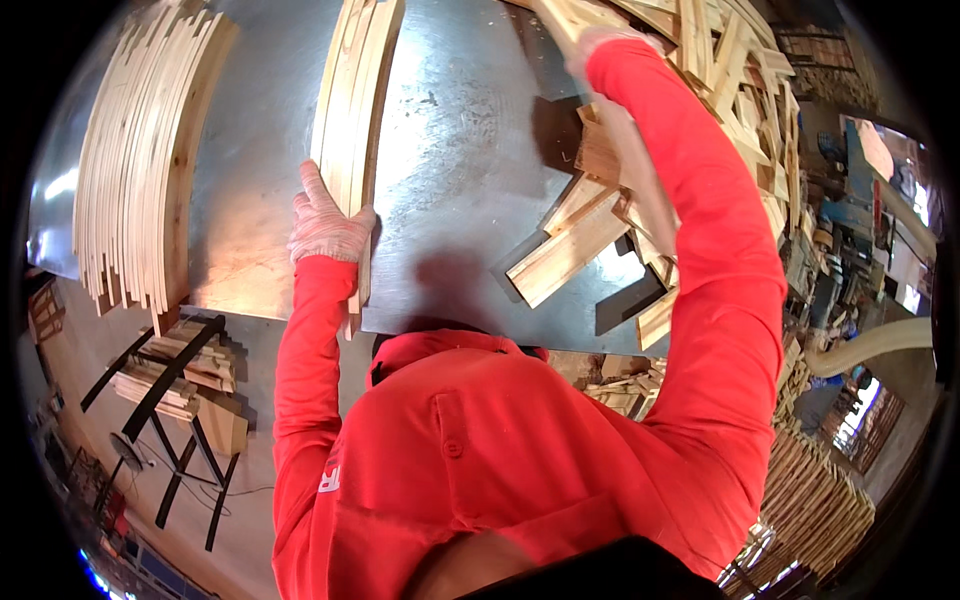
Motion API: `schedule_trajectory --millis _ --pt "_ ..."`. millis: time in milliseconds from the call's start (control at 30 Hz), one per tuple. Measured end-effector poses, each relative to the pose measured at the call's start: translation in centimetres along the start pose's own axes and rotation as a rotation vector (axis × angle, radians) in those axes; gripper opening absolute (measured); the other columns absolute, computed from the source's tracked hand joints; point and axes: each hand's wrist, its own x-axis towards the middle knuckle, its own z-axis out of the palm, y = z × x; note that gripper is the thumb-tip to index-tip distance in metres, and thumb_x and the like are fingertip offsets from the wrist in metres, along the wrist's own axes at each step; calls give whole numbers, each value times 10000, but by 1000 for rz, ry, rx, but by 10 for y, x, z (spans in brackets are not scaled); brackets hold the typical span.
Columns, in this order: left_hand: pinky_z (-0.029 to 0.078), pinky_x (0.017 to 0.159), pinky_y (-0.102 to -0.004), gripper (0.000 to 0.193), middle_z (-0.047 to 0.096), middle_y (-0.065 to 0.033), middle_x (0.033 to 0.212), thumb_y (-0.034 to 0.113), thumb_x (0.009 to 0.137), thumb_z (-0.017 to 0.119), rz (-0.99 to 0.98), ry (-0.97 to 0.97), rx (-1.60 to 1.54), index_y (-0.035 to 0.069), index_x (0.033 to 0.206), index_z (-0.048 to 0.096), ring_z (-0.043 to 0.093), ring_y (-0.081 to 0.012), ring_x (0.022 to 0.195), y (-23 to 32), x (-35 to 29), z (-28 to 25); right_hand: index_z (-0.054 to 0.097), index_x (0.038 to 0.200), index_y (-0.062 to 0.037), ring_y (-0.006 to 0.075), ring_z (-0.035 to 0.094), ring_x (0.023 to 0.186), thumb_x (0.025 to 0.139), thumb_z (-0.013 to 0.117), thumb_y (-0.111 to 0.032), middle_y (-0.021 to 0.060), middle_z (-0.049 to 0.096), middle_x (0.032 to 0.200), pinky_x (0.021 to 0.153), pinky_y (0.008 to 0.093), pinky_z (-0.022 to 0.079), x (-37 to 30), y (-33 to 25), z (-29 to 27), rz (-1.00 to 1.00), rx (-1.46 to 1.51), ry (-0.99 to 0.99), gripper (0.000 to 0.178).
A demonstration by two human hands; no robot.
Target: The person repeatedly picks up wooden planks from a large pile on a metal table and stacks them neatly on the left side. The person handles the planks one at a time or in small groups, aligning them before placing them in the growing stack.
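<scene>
On the metal table, a short row of wooden strips runs away from me. My left hand, in a pale glove, grips its near end, with fingers at the left side and thumb at the right. My right hand, also gloved, reaches to the far right and is closed around a long wooden board. Motion smears this board, and my red sleeve partly covers it; the fingers show poorly. Several short board pieces lie crosswise on the table beneath that arm.
A wide stack of wooden strips stands at the table's left, its ends jutting past the near edge. A loose heap of wood pieces fills the far right. Below the left edge, a black metal stand is beside more boards. The metal table is shiny.
</scene>
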Motion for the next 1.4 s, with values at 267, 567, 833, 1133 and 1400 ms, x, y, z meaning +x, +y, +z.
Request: schedule_trajectory --millis 267,567,833,1133,1400 --pt "386 1037 -483 1119 311 -288 1463 513 689 768 168 167 47 60 1506 152 412 -430 1298 0 -15 10 664 1151 -75 290 641 1009 939 421 -479 123 681 1075 948 429 463 -16 -183 54 -129 627 54 517" --pt "378 1041 -486 1068 371 -284 1416 467 690 769 119 172 98 71 1496 190 440 -429 1264 6 -19 15 362 1404 -62 313 625 1073 717 726 -404 236 648 1079 908 421 497 39 -57 103 139 622 160 849" --pt "231 1120 -529 1236 168 -303 1522 605 611 761 44 86 263 67 1515 112 249 -476 1381 16 -43 22 617 1142 8 247 625 880 924 368 -637 161 668 967 853 353 465 14 -213 175 -370 1407 215 725" --pt "490 988 -427 692 495 -248 1347 265 829 637 343 -488 -1718 -31 1405 392 548 -350 1186 -71 32 1 439 1393 3 231 591 1111 944 441 -623 159 575 1277 944 341 479 -68 -236 201 -356 2386 -430 771" --pt "489 912 -339 427 672 -141 1129 307 926 597 61 -280 -1823 -16 1205 618 627 -234 1010 -101 49 42 342 1402 -15 182 521 1130 829 734 -294 152 519 1311 987 317 430 -52 -273 148 -627 2253 -149 748"
